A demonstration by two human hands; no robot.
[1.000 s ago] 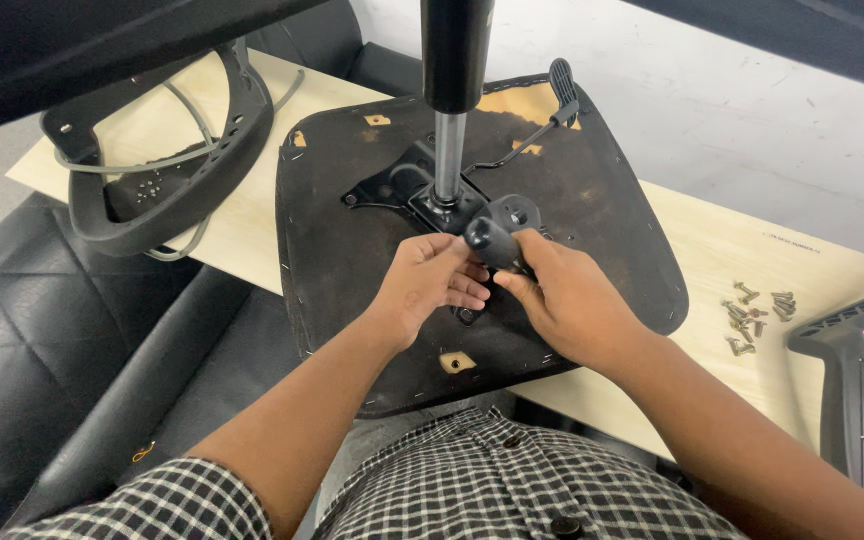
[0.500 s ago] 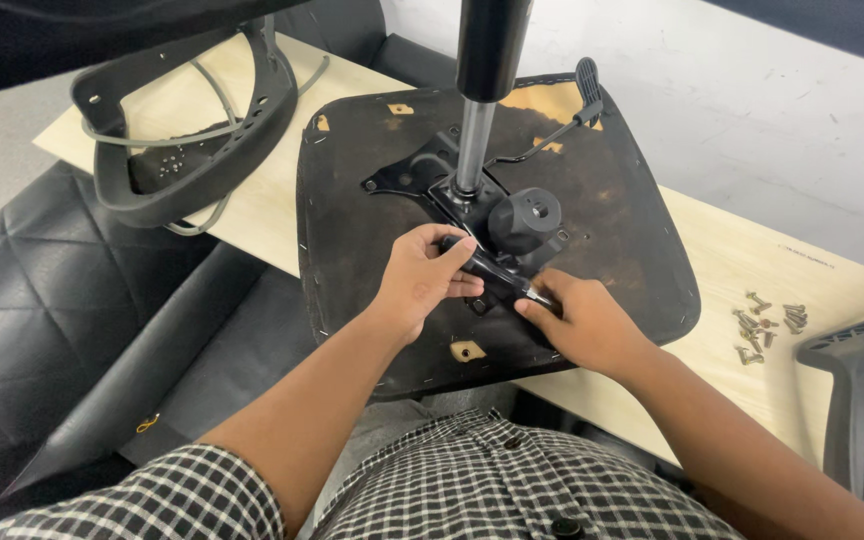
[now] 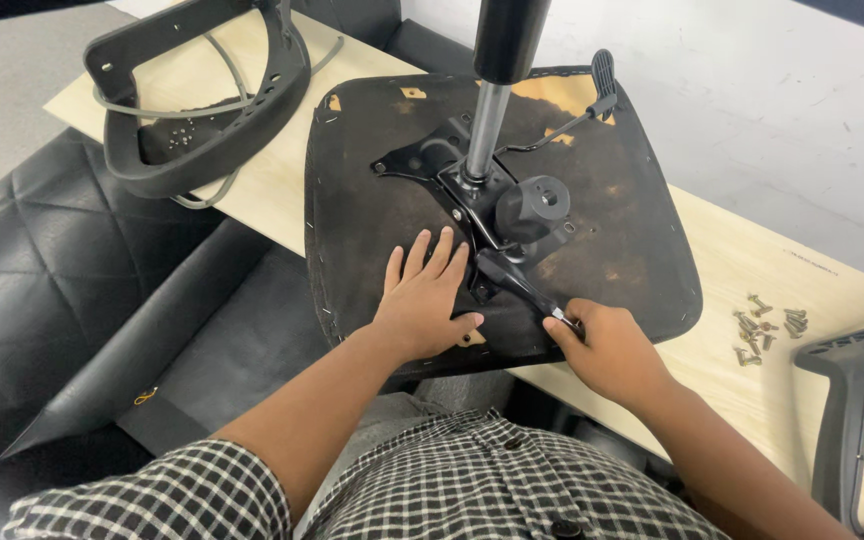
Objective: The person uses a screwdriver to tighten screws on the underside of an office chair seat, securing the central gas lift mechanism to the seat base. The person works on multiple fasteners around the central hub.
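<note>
Pressing flat and released on the upturned seat base (image 3: 592,230), the left hand (image 3: 424,300) steadies it while the right hand (image 3: 602,345) pinches a black lever (image 3: 512,280) (its tip hidden in the fingers).

Pale wooden tabletop (image 3: 812,400) running from 10 to 4 o'clock. Grey floor (image 3: 772,120) at 1 to 2 o'clock. Black quilted cushion (image 3: 62,270) at 8 to 9. Even, soft lighting.

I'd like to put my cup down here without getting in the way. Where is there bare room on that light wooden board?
The light wooden board shows a bare strip between the black curved plastic frame and the upturned black chair seat, and another between the seat and the loose metal screws. It is crowded at the seat's middle, where the left hand and right hand work on the black metal mechanism.
</note>
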